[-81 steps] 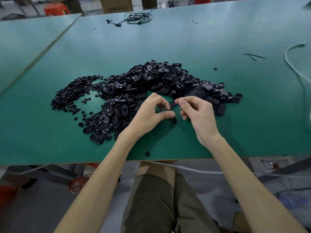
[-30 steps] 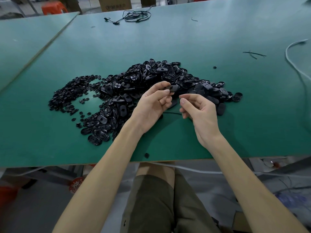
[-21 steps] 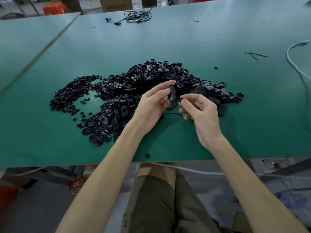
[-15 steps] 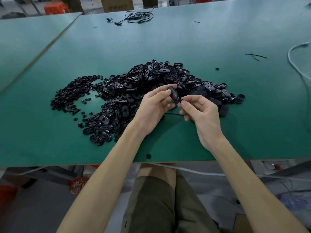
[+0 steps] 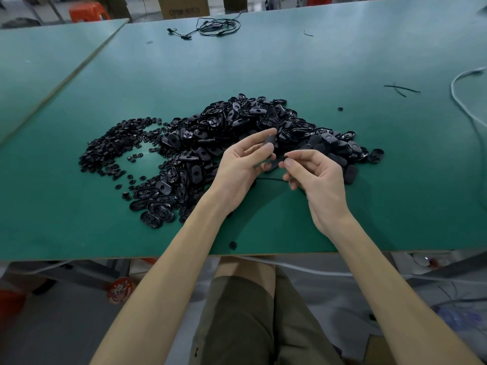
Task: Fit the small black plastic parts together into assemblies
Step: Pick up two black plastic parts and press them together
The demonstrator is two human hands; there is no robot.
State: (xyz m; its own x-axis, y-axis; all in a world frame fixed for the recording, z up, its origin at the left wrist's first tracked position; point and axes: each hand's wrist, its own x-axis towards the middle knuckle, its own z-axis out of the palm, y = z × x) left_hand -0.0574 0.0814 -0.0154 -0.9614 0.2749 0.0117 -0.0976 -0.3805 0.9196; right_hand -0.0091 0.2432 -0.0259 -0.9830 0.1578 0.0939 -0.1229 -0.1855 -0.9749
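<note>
the worktop (image 5: 290, 61) is smooth green laminate, matt with a soft sheen, and its near edge shows raw brownish board. the heaped oval shells (image 5: 237, 119) are black plastic, mostly glossy; the small round pieces (image 5: 110, 148) look duller. the oval piece (image 5: 271, 143) in the left hand (image 5: 237, 167) looks matt. the shorts (image 5: 250, 325) are olive cloth, and the box (image 5: 181, 6) is plain cardboard.
</note>
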